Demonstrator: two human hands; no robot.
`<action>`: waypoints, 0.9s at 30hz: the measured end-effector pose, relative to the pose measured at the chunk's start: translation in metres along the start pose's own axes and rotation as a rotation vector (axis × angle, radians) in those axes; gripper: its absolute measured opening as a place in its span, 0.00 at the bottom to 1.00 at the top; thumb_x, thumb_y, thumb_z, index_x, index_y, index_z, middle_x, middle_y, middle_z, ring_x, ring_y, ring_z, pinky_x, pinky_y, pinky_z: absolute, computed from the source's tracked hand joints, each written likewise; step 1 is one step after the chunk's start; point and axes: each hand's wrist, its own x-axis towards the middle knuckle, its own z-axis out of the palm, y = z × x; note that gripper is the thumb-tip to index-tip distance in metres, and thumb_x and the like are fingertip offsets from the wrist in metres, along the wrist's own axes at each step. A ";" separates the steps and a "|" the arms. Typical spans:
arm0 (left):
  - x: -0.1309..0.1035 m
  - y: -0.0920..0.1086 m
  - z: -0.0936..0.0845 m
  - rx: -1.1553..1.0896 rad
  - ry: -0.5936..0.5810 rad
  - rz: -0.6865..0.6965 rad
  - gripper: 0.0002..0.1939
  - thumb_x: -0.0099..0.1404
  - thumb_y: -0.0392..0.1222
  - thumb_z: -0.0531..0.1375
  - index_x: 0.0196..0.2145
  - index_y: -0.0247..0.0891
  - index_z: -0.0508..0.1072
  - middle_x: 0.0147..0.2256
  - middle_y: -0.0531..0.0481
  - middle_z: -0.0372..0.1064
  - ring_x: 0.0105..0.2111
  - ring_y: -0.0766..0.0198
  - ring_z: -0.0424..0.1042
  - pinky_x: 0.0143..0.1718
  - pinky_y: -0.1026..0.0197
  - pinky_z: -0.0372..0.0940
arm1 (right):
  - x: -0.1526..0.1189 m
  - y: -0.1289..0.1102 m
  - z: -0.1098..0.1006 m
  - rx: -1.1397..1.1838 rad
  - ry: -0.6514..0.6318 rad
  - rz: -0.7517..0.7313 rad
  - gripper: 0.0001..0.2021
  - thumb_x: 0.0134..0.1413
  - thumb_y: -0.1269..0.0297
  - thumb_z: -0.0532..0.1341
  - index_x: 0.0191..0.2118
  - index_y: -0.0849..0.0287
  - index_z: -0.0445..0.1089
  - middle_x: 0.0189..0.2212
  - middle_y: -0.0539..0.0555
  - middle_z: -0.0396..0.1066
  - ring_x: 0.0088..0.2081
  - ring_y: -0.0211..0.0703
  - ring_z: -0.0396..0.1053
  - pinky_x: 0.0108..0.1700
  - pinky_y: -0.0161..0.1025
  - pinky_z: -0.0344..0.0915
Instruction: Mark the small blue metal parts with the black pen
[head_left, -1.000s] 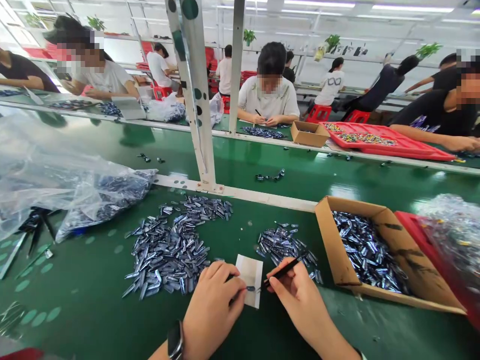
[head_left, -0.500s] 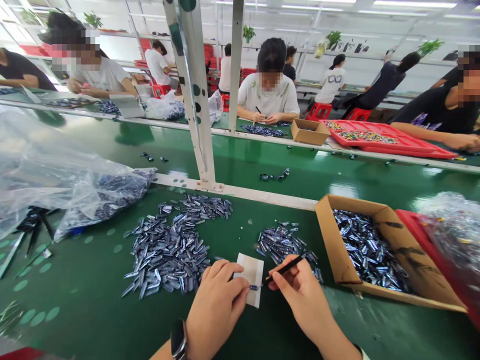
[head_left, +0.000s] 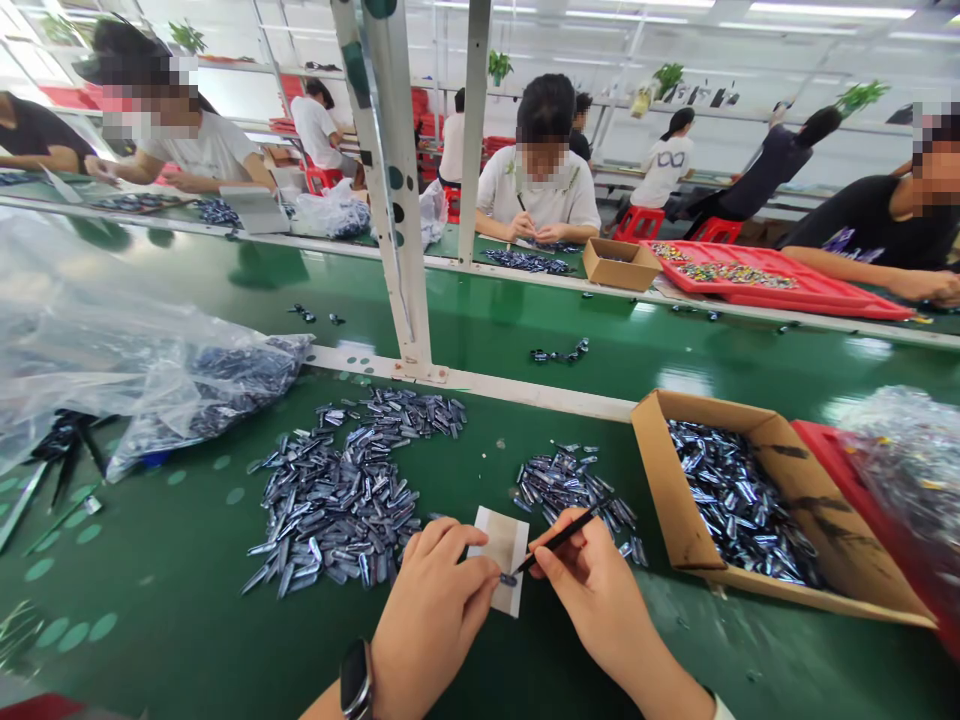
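Between thumb and fingertips, my left hand (head_left: 442, 600) pinches a small dark shiny piece (head_left: 508, 579) over a pale card (head_left: 502, 545) that lies on the green bench. My right hand (head_left: 589, 585) is closed around a thin black pen-like tool (head_left: 566, 535), its tip down at the small piece. A large pile of similar bluish pieces (head_left: 337, 500) lies to the left of the card. Beyond my right hand is a smaller pile (head_left: 559, 480). Fine detail of the held piece is too small to make out.
On the right stands a cardboard box (head_left: 675, 510) of shiny pieces, beside a red tray (head_left: 832, 450) with plastic bags. A clear bag of pieces (head_left: 202, 400) lies left. A metal post (head_left: 397, 250) rises from the rail before the green conveyor belt (head_left: 472, 310). Co-workers sit opposite.
The tool in my right hand has shifted slightly left, its tip now over the piece. My left hand stays nearly still. Pieces on the conveyor have moved a little right.
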 end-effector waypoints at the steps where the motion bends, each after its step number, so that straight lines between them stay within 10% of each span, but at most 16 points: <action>1: 0.000 0.000 0.000 -0.006 -0.002 -0.004 0.11 0.63 0.31 0.59 0.31 0.45 0.77 0.42 0.50 0.73 0.45 0.53 0.68 0.45 0.47 0.67 | 0.000 0.000 0.000 -0.003 -0.002 0.003 0.17 0.52 0.48 0.66 0.37 0.55 0.65 0.29 0.53 0.75 0.30 0.48 0.76 0.36 0.45 0.74; 27: -0.003 0.003 -0.002 0.114 -0.048 0.118 0.17 0.62 0.26 0.58 0.39 0.49 0.76 0.44 0.53 0.73 0.46 0.57 0.67 0.45 0.54 0.62 | -0.005 0.005 0.001 0.019 -0.021 -0.091 0.12 0.57 0.52 0.64 0.37 0.54 0.65 0.31 0.52 0.73 0.31 0.46 0.75 0.35 0.43 0.76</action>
